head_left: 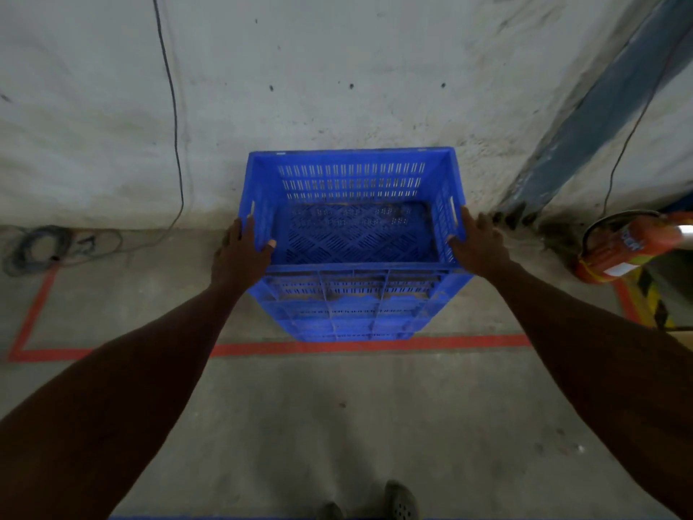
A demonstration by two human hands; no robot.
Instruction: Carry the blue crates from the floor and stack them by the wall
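Seen from above, two shoes [397, 502] stand on a concrete floor [337, 418]. Both bare arms reach forward to a stack of blue crates [352, 305] just past a red tape line [367, 346]. The top crate [354, 234] sits open side up, nothing inside, its long axis running left to right, its far side close to the wall [337, 69]. The left hand [242, 253] grips the left rim, thumb hooked inside. The right hand [478, 243] holds the right rim, fingers along the outside. A red extinguisher [630, 249] lies at right; coiled cable [37, 249] lies at far left.
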